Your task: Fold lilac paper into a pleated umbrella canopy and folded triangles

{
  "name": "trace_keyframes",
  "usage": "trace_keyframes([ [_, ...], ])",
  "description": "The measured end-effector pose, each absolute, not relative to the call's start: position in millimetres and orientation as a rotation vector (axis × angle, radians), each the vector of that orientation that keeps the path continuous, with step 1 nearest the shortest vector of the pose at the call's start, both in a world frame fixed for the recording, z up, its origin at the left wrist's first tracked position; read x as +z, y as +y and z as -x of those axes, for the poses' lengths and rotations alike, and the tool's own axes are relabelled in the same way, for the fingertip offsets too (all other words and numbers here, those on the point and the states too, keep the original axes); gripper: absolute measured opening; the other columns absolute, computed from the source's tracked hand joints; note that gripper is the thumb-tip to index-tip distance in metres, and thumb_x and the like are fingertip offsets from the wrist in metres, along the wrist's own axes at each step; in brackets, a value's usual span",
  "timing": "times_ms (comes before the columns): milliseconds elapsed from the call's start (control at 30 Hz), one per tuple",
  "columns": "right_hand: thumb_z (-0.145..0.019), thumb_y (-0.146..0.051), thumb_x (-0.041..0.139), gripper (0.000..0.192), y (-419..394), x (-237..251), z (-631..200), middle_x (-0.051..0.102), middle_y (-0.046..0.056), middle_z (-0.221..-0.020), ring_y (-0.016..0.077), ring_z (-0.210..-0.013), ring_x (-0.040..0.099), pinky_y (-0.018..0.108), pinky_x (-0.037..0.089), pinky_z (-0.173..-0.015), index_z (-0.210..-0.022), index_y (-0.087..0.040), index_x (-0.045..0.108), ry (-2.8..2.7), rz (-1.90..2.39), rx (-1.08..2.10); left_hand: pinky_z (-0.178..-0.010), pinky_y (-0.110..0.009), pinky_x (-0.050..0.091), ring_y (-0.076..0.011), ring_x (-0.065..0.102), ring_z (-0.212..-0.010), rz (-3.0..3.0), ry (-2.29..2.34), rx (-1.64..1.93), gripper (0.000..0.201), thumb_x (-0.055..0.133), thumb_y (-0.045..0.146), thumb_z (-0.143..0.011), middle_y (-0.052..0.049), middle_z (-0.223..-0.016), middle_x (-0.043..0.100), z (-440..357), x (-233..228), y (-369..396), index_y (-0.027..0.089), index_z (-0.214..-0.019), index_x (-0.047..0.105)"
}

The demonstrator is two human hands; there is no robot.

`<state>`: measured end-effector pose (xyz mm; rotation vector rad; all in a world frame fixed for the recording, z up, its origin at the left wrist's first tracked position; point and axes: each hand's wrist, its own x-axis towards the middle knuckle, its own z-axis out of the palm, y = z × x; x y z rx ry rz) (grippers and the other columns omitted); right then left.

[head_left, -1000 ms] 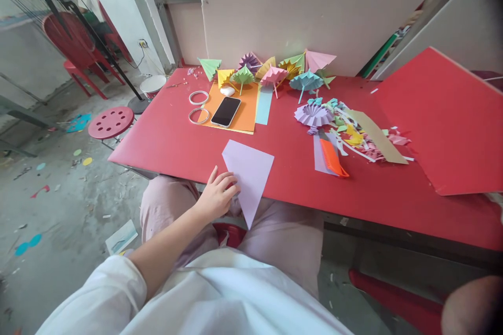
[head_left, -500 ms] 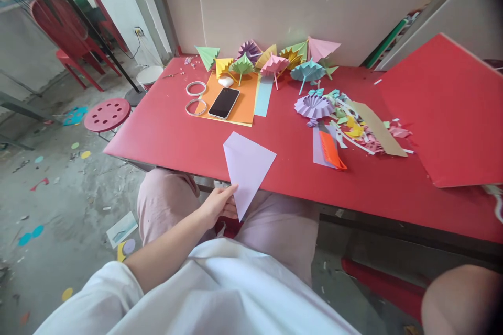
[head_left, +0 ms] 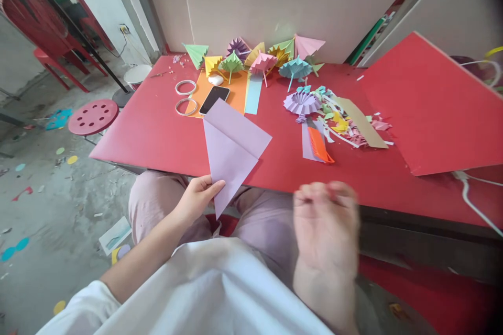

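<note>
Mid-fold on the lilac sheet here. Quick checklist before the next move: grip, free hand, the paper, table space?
1. Left hand pinches lilac paper at its lower corner: ok.
2. Right hand free: blurred, appears to hold nothing: ok.
3. Paper folded with a visible crease, lifted off the red table: ok.
4. Bare table in front of the lap: ok.
5. Orange comb and paper scraps apart from the sheet: ok.
6. Edges aligned: cannot tell.

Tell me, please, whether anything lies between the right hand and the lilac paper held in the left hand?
Nothing visible does: only open space separates the blurred right hand from the lilac paper pinched by the left hand.
</note>
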<state>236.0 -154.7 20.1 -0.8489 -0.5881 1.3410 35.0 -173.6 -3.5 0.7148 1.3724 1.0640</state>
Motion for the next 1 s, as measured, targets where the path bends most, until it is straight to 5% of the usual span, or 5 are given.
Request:
trace_keyframes([
  [100, -0.057, -0.022, 0.082, 0.026, -151.6, 26.7, -222.7, 0.06, -0.01, -0.063, 0.0025, -0.063, 0.059, 0.012, 0.05, -0.063, -0.075, -0.024, 0.063, -0.351, 0.706, 1.626, -0.049, -0.021, 0.044, -0.0113, 0.056, -0.052, -0.769, 1.378, 1.077, 0.034, 0.074, 0.047, -0.062, 0.0, -0.061, 0.065, -29.4, 6.3, -174.9, 0.014, -0.072, 0.069],
  [233, -0.051, -0.021, 0.084, 0.026, -150.4, 41.3, -211.8, 0.064, -0.011, -0.06, 0.0008, -0.059, 0.062, 0.007, 0.051, -0.058, -0.069, -0.025, 0.065, -0.263, 0.657, 1.681, -0.054, -0.023, 0.046, -0.0137, 0.06, -0.059, -0.758, 1.354, 1.113, 0.03, 0.073, 0.043, -0.066, -0.002, -0.068, 0.069, -22.5, 6.9, -175.5, 0.015, -0.078, 0.071],
  [800, -0.05, -0.025, 0.084, 0.022, -159.8, 57.6, -200.9, 0.07, -0.01, -0.059, 0.0046, -0.056, 0.066, 0.009, 0.054, -0.054, -0.061, -0.026, 0.065, -0.289, 0.697, 1.671, -0.058, -0.024, 0.047, -0.0156, 0.062, -0.062, -0.698, 1.332, 1.008, 0.027, 0.07, 0.04, -0.07, -0.004, -0.072, 0.07, -22.1, 10.1, -177.4, 0.015, -0.077, 0.07],
  [900, -0.052, -0.025, 0.084, 0.021, -161.4, 56.7, -197.5, 0.07, -0.009, -0.06, 0.0065, -0.057, 0.067, 0.011, 0.055, -0.054, -0.062, -0.025, 0.065, -0.319, 0.706, 1.671, -0.058, -0.024, 0.048, -0.0159, 0.062, -0.063, -0.735, 1.308, 1.074, 0.037, 0.069, 0.037, -0.071, -0.005, -0.076, 0.07, -27.7, 17.2, -178.3, 0.015, -0.101, 0.066],
  [1000, -0.056, -0.024, 0.082, 0.02, -163.0, 52.1, -192.1, 0.072, -0.007, -0.064, 0.008, -0.059, 0.068, 0.013, 0.055, -0.053, -0.065, -0.024, 0.064, -0.341, 0.716, 1.721, -0.052, -0.021, 0.045, -0.012, 0.059, -0.054, -0.85, 1.354, 1.206, 0.076, 0.066, 0.031, -0.075, 0.003, -0.07, 0.067, -36.2, 30.1, -179.9, 0.028, -0.14, 0.028],
])
